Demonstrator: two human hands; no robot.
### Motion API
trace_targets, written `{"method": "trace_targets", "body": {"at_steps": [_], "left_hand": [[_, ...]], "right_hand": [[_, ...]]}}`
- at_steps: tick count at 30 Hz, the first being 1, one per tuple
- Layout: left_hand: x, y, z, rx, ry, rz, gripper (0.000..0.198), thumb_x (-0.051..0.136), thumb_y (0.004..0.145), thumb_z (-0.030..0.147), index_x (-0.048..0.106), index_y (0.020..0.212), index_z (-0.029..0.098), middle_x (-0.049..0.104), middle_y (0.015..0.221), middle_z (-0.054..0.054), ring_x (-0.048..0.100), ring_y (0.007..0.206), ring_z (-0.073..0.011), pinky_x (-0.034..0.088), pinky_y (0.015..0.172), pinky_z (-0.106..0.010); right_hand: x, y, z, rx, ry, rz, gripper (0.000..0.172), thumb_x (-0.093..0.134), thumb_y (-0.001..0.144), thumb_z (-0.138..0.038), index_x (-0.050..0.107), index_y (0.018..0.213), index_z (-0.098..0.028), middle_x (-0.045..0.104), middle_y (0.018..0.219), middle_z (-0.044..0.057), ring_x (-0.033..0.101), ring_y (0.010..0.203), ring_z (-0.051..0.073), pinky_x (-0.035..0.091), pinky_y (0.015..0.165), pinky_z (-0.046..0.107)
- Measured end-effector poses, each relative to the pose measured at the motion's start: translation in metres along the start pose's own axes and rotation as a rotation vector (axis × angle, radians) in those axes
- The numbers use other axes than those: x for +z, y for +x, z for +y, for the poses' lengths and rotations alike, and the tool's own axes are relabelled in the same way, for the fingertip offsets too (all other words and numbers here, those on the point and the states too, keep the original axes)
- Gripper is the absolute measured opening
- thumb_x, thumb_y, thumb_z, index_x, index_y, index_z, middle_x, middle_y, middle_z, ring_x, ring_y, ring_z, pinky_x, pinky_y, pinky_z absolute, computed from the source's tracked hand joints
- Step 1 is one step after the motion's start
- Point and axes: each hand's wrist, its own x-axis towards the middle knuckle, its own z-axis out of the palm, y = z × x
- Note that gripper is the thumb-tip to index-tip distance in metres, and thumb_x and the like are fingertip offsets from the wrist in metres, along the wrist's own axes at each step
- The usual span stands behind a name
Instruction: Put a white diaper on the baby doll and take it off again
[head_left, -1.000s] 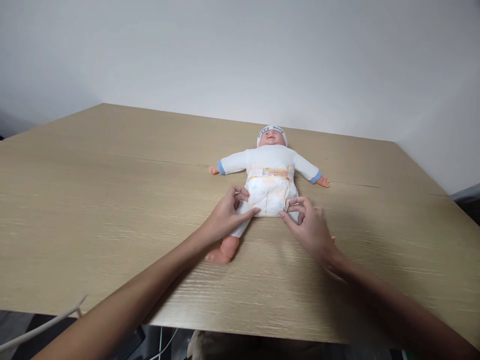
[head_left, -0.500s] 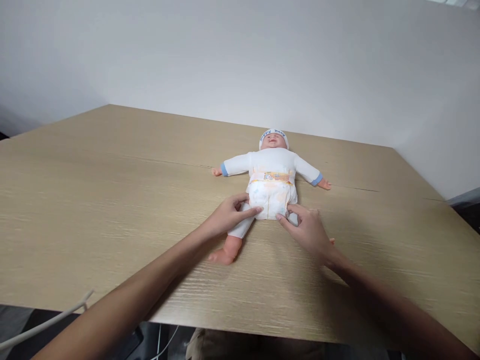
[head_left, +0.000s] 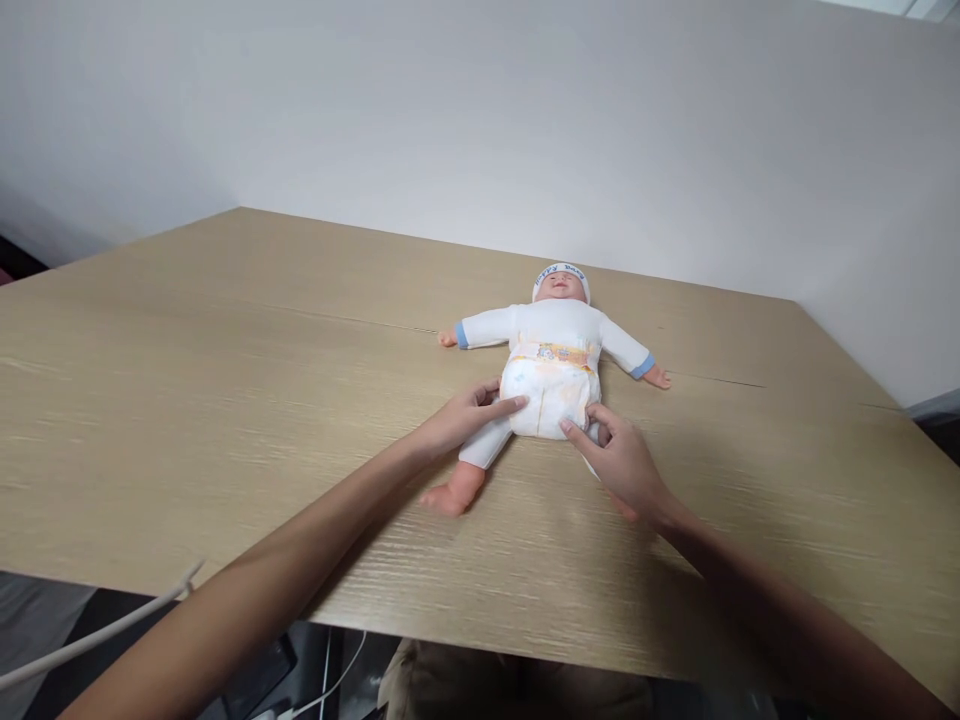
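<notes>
A baby doll (head_left: 555,325) in a white suit with blue cuffs and a white cap lies on its back on the wooden table (head_left: 225,340), head away from me. It wears a white diaper (head_left: 551,395) with a patterned waistband. My left hand (head_left: 465,415) pinches the diaper's left leg edge over the doll's thigh. My right hand (head_left: 619,460) pinches the diaper's right lower edge and covers the doll's other leg. One bare foot (head_left: 442,497) points toward me.
A plain white wall rises behind the table's far edge. A white cable (head_left: 97,630) hangs below the near edge at the left, with dark items and more cables under the table.
Both hands have shifted slightly up along the diaper's leg edges, fingers closing tighter on it. The view has drifted, so the doll sits a little further right.
</notes>
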Motion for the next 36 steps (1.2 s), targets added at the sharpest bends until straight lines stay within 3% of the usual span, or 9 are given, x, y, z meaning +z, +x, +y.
{"method": "trace_targets", "body": {"at_steps": [6,14,18,24,30,36], "left_hand": [[0.005,-0.002,-0.001,0.019,0.016,0.05,0.061,0.086,0.087,0.06,0.077,0.131,0.019,0.082,0.135,-0.014,0.073,0.129,-0.0358,0.058,0.106,-0.047],[0.009,-0.002,-0.001,-0.001,0.092,0.065,0.048,0.086,0.085,0.06,0.084,0.107,0.018,0.085,0.111,-0.011,0.073,0.102,-0.0296,0.056,0.086,-0.039],[0.011,-0.001,-0.001,-0.034,0.116,0.079,0.048,0.085,0.085,0.063,0.084,0.102,0.018,0.084,0.105,-0.01,0.071,0.094,-0.0266,0.052,0.079,-0.036],[0.013,-0.002,0.002,-0.059,0.069,0.089,0.05,0.088,0.082,0.064,0.084,0.101,0.018,0.083,0.106,-0.01,0.071,0.091,-0.0257,0.051,0.078,-0.036],[0.015,-0.002,0.001,-0.041,0.049,0.089,0.047,0.087,0.084,0.059,0.084,0.107,0.018,0.083,0.112,-0.009,0.073,0.101,-0.0281,0.053,0.087,-0.039],[0.022,-0.006,0.002,0.015,0.133,0.148,0.043,0.084,0.089,0.056,0.083,0.108,0.018,0.084,0.117,-0.01,0.073,0.106,-0.0306,0.055,0.091,-0.041]], "right_hand": [[0.0,0.0,-0.003,-0.014,0.017,0.005,0.047,0.069,0.089,-0.067,0.054,0.075,-0.026,0.034,0.059,-0.008,0.034,0.058,0.015,0.029,0.057,0.03],[0.0,-0.001,-0.002,-0.034,0.015,-0.012,0.041,0.068,0.093,-0.063,0.061,0.08,-0.024,0.041,0.06,-0.006,0.041,0.06,0.015,0.032,0.061,0.03],[0.001,-0.001,-0.006,-0.043,-0.012,0.002,0.042,0.069,0.093,-0.063,0.065,0.08,-0.023,0.053,0.063,-0.004,0.05,0.064,0.017,0.036,0.063,0.03],[0.005,0.003,-0.01,0.067,0.191,-0.07,0.038,0.074,0.094,-0.059,0.083,0.105,-0.024,0.085,0.103,0.006,0.075,0.093,0.026,0.056,0.082,0.036],[0.007,0.006,-0.004,0.074,0.374,-0.125,0.036,0.077,0.096,-0.055,0.083,0.114,-0.024,0.086,0.124,0.009,0.079,0.122,0.033,0.06,0.108,0.049],[0.006,0.007,-0.006,0.091,0.453,-0.164,0.034,0.079,0.095,-0.051,0.082,0.116,-0.025,0.085,0.13,0.009,0.078,0.128,0.033,0.059,0.115,0.052]]}}
